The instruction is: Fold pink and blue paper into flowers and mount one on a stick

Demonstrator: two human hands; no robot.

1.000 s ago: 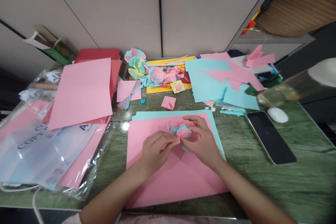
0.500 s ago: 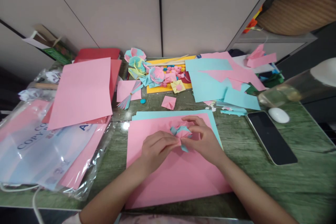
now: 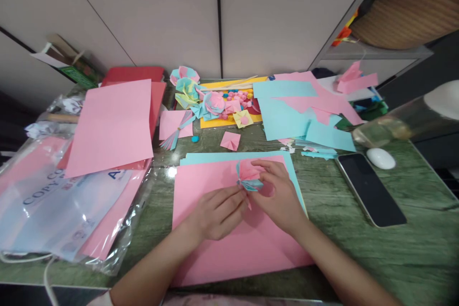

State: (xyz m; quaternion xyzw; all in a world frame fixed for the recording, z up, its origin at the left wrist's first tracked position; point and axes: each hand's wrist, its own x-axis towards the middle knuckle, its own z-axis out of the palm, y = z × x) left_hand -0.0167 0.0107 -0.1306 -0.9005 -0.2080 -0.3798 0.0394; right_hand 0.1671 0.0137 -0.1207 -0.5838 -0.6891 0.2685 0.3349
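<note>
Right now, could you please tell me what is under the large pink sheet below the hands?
Light blue sheets show under the large pink sheet, past its far and right edges. Whatever else lies beneath is covered, so I cannot tell.

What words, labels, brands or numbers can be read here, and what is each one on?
"COPY", on the bag; the letter after it is unclear.
"CO", above it on the bag, the rest cut off by the pink sheet.
"A", right of those on the bag; anything after it can't be read.
Too small or blurred: the bag's small marks, the green box's lettering.
</note>
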